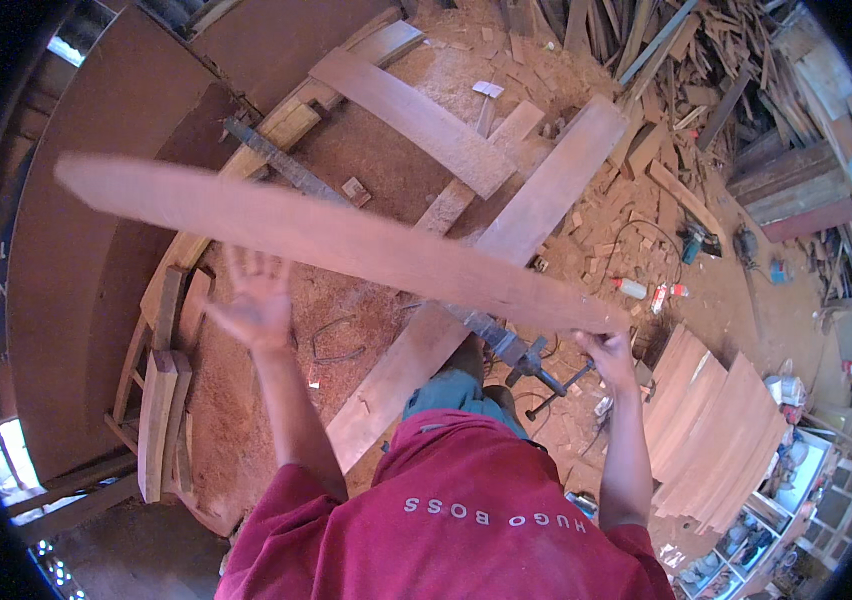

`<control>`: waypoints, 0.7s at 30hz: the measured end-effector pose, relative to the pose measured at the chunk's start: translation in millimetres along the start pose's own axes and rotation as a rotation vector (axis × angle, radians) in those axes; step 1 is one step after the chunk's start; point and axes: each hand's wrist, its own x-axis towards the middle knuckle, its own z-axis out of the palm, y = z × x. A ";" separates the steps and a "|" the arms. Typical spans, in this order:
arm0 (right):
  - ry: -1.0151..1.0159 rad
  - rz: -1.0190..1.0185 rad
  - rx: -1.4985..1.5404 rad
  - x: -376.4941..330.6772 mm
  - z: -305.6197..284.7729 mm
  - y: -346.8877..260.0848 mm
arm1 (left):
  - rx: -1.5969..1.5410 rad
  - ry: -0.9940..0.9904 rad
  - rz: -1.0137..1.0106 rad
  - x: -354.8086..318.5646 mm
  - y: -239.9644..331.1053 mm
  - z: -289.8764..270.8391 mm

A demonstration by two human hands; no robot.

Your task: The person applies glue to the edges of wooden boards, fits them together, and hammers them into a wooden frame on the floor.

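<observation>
Currently, a long plank (346, 238) is held slantwise across mid-frame, its right end gripped by the right hand (608, 352); the left hand (260, 310) is spread below, contact unclear. Sag is probably best avoided by supporting the far half.

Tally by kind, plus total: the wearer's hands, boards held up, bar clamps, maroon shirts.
Hands: 2 (left hand, open; right hand, at the board's end)
Raised board: 1
Bar clamp: 1, partly hidden behind the board
Maroon shirt: 1
Total: 5
</observation>
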 end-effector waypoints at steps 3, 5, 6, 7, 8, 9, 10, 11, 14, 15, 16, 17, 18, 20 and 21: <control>0.042 -0.217 -0.370 36.3 -23.8 13.1 | -0.047 0.029 -0.028 -12.6 18.9 -27.9; 0.057 -0.346 -0.586 55.9 -33.9 29.8 | 0.114 0.139 0.080 -16.0 -4.6 -84.4; 0.083 -0.386 -0.667 65.0 -35.8 37.2 | 0.094 0.134 0.089 -15.6 -21.6 -115.1; 0.105 -0.421 -0.750 72.7 -38.7 43.3 | 0.076 0.131 0.101 -15.4 -37.7 -145.9; 0.072 -0.442 -0.849 78.9 -47.1 50.2 | -0.076 0.139 0.058 -26.9 -54.8 -168.0; 0.043 -0.474 -0.950 90.8 -54.4 54.3 | -0.099 0.218 0.063 -36.8 -65.4 -176.2; 0.006 -0.508 -1.046 104.9 -59.9 56.7 | -0.120 0.302 0.075 -49.8 -74.2 -183.3; -0.055 -0.528 -1.163 110.8 -68.1 57.4 | -0.130 0.402 0.077 -71.5 -82.2 -191.0; -0.219 -0.591 -1.426 138.7 -83.6 56.7 | -0.109 0.569 0.096 -110.4 -103.9 -207.0; -0.268 -0.605 -1.455 148.6 -86.5 61.5 | -0.154 0.588 0.052 -124.4 -106.3 -221.2; -0.311 -0.624 -1.487 161.7 -89.0 65.3 | -0.206 0.598 0.010 -134.7 -113.5 -241.2; -0.317 -0.661 -1.502 175.8 -86.9 69.5 | -0.110 0.679 0.005 -145.2 -124.4 -263.4; -0.317 -0.693 -1.519 189.0 -85.9 74.5 | -0.013 0.757 -0.006 -154.5 -137.6 -282.1; -0.301 -0.769 -1.534 225.4 -81.0 81.9 | -0.093 0.784 -0.106 -162.0 -159.2 -295.3; -0.296 -0.801 -1.537 242.1 -81.0 84.5 | -0.129 0.826 -0.139 -162.0 -171.3 -297.1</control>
